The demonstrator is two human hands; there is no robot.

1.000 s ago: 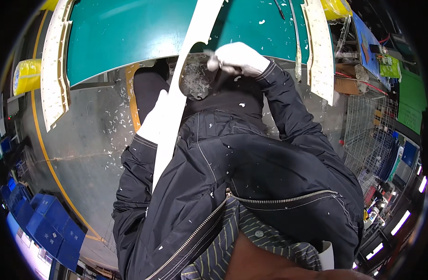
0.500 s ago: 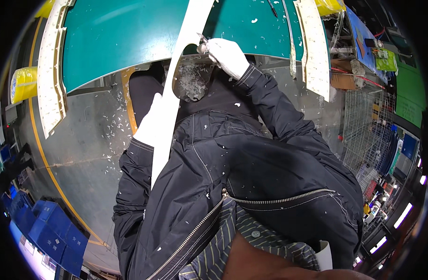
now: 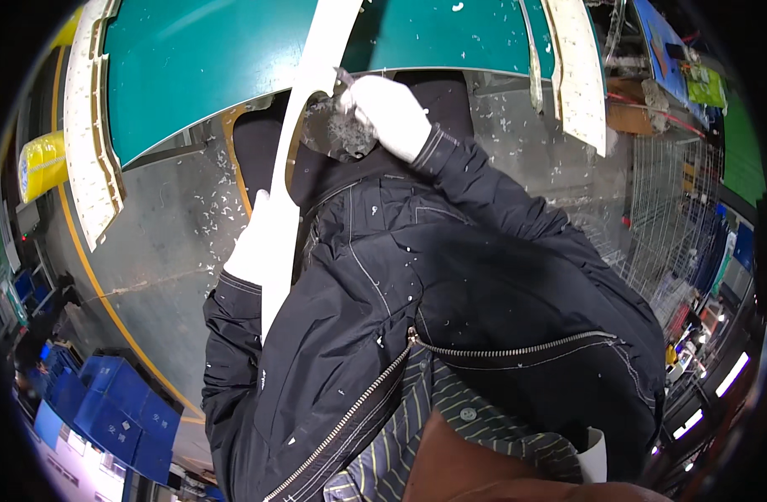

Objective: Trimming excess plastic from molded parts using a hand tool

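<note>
A long white plastic-looking trim piece [image 3: 320,50] runs from the green tabletop down past my lap, with a curved cut-out along its right side. My left hand [image 3: 251,244], in a white glove, is closed on its lower part from the left. In my gloved right hand [image 3: 392,115] is a small knife [image 3: 344,78], its grey blade poking up beside the cut-out edge. Those fingers are curled round it, and the handle is mostly hidden. Whether the blade touches the trim I cannot tell. White shavings [image 3: 348,134] lie below this hand.
The green table [image 3: 207,50] has a cream slotted strip [image 3: 90,151] at its left edge and another [image 3: 577,75] at the right. Yellow wrapped bundles [image 3: 44,166] hang at far left. Blue boxes [image 3: 120,410] stand lower left, a wire cage [image 3: 672,209] at right.
My right hand and the knife have moved slightly left and down relative to the picture. The trim piece has shifted left along with my left hand, and the whole view has moved a little.
</note>
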